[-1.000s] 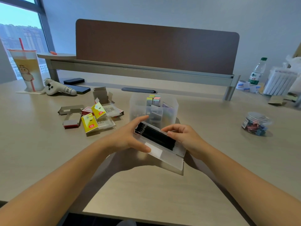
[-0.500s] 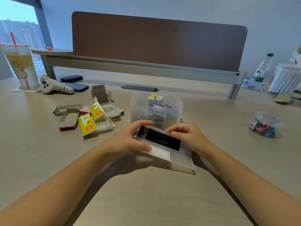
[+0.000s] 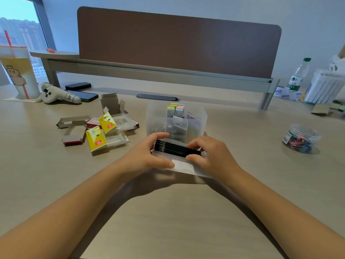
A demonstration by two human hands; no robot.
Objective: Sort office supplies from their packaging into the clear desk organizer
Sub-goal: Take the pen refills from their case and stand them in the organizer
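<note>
A frosted plastic pen box [image 3: 183, 166] lies open just in front of the clear desk organizer [image 3: 158, 118]. My left hand [image 3: 147, 156] grips the box's left end, thumb on its front flap. A bundle of black pens [image 3: 175, 148] lies in the box, and my right hand [image 3: 211, 156] pinches the bundle's right end between curled fingers and thumb. The organizer holds coloured sticky notes [image 3: 176, 107] and other small items in its compartments.
Left of the organizer lie yellow packets [image 3: 97, 138] and torn cardboard boxes [image 3: 74, 128]. A tub of binder clips [image 3: 300, 138] stands to the right. At the back are a drink cup [image 3: 19, 71], a plush toy [image 3: 57, 94], two phones [image 3: 82, 90], a water bottle [image 3: 297, 75].
My right hand has curled its fingers and thumb round the right end of the pens. The box has levelled out and its left end is gripped more tightly. The camera has moved closer.
</note>
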